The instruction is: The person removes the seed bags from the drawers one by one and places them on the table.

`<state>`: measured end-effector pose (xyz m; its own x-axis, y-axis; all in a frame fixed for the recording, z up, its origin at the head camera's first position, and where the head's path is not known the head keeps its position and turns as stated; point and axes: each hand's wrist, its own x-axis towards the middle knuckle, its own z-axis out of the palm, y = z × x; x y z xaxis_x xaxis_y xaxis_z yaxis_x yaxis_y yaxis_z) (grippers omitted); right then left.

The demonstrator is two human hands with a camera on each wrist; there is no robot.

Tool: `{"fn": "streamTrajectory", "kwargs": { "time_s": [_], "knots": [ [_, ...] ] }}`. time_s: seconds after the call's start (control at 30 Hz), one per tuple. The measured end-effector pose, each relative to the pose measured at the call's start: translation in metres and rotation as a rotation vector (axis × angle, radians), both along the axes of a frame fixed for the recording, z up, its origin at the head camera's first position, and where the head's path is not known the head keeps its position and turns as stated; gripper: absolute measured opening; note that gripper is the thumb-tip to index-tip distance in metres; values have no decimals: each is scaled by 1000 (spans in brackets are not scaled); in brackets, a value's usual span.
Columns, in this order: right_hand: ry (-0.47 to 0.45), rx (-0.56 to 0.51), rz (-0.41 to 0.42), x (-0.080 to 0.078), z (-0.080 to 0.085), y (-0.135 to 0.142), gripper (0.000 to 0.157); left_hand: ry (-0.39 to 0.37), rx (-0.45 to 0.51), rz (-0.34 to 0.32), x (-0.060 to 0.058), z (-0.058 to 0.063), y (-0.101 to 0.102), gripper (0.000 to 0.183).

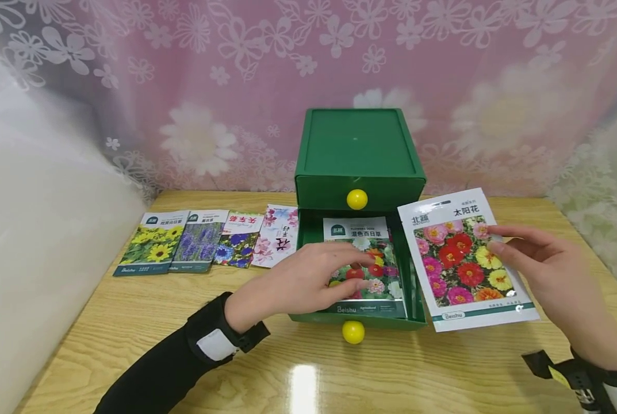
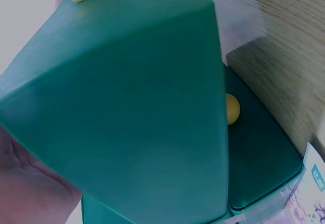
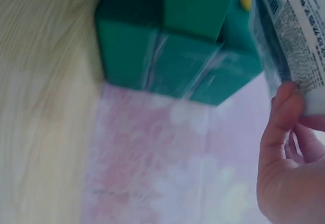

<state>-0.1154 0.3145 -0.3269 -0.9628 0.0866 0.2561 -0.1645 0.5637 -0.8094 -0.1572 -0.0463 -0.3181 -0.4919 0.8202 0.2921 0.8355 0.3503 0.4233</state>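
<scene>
My right hand [image 1: 556, 270] pinches the right edge of a seed packet [image 1: 458, 261] with red, pink and yellow flowers on its front, tilted beside the cabinet. Its printed back with a barcode faces the right wrist view. A green two-drawer cabinet [image 1: 360, 144] stands in the middle, its lower drawer [image 1: 313, 317] pulled out. Inside lies another seed packet [image 1: 362, 230] with mixed flowers, partly hidden by my left hand [image 1: 303, 276]. That hand hovers over it, fingers bent and thumb apart, holding nothing. In the left wrist view, the green drawer front [image 2: 132, 117] covers most of the hand.
Left of the cabinet, several seed packets lie in a row: a yellow-flower packet [image 1: 153, 244], a lavender packet [image 1: 198, 241], a blue-flower packet [image 1: 238, 241] and a pink-blossom packet [image 1: 276, 236]. Yellow knobs stick out from the drawers. A flowered curtain [image 1: 267, 86] hangs behind the wooden table [image 1: 184, 322].
</scene>
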Motion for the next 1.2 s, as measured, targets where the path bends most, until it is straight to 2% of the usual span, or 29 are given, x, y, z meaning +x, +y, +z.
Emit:
{"fn": "streamTrajectory", "kwargs": {
  "time_s": [0.17,0.3,0.47,0.57,0.83,1.2],
  "knots": [
    [-28,40,-101,-9,-7,22,39,-9,-11,-1,-1,-1,-1,31],
    [-68,30,-133,-18,-18,32,44,-1,-24,-1,-2,-3,-1,29],
    [-182,58,-160,-33,-34,33,53,11,-31,1,-3,-6,-2,28],
    [-227,103,-150,-41,-41,26,56,17,-36,4,-4,-5,-3,28],
    [-259,161,-33,-61,-51,5,56,19,-60,17,-3,-4,-5,27],
    [-295,211,54,-75,-64,-13,51,20,-59,39,-4,-4,-9,27]
  ]
}}
